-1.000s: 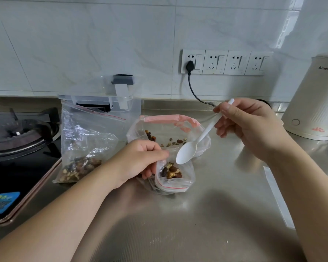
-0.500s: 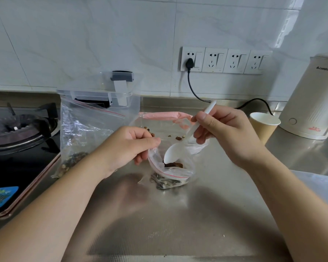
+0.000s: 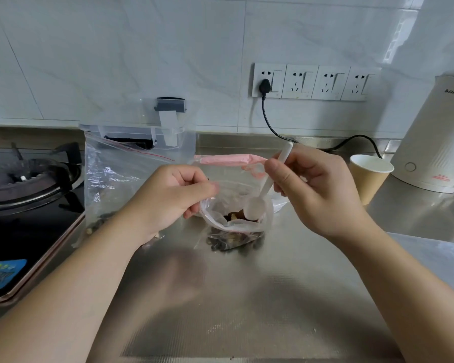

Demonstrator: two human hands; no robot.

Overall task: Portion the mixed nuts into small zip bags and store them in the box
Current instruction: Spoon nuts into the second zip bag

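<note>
Risk: the small clear zip bag [image 3: 233, 218], frame centre on the steel counter, may slump and spill nuts if its held rim slips. Left hand [image 3: 168, 200] pinches that rim, fingers curled tight. Right hand [image 3: 312, 195] grips the white plastic spoon [image 3: 266, 187], bowl inside the mouth. Clear lidded plastic box [image 3: 142, 127] sits upper left.

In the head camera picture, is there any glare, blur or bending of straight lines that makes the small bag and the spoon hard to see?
Head view: wide-angle bending curves the wall tiles and the socket strip; soft shadows of the arms fall on the steel counter, which shows dull sheen; the spoon bowl is slightly blurred inside the small zip bag, whose clear plastic catches light.
</note>
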